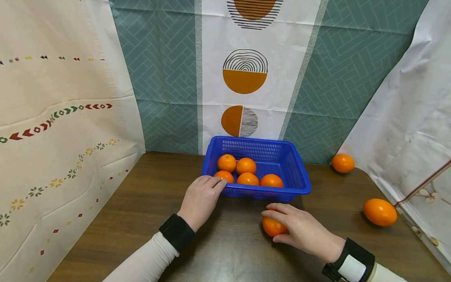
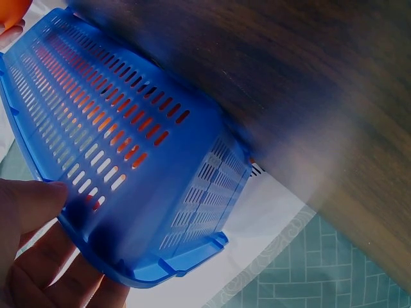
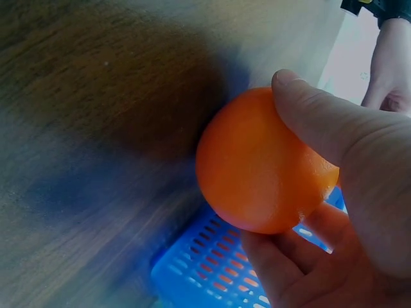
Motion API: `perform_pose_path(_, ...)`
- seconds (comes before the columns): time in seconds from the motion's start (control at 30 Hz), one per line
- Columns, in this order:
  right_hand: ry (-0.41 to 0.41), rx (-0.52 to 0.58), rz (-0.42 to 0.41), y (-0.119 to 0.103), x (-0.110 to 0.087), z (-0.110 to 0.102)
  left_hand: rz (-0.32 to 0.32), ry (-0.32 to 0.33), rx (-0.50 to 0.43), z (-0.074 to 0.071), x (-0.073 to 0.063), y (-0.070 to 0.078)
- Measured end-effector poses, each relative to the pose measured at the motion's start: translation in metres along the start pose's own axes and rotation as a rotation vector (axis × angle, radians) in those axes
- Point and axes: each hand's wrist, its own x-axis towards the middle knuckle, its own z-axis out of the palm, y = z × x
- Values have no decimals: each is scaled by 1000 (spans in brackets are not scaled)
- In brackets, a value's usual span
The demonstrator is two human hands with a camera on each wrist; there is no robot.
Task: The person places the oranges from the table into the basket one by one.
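Note:
A blue plastic basket (image 1: 295, 172) with slotted sides holds several oranges (image 1: 271, 181). At its near left corner my left hand (image 1: 202, 197) grips the rim; the left wrist view has the thumb (image 2: 32, 202) outside the wall and the fingers over the rim. My right hand (image 1: 303, 231) holds another orange (image 3: 257, 163) just in front of the basket, low over the table. In the right wrist view, the thumb lies on one side of that orange and the fingers curl round the other. Part of the fruit is hidden by the hand.
Two more oranges lie on the right of the wooden table (image 1: 151, 184): one orange (image 1: 343, 163) at the back edge, one orange (image 1: 379, 212) nearer the right edge. Patterned cloth (image 1: 165, 78) hangs behind the table, with pale cloth at both sides.

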Motion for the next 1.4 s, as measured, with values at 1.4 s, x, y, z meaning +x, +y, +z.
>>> perform_pose_path(1.4, 218, -14, -79, -15, 17, -38, 8, 22, -3, 2, -2, -2)
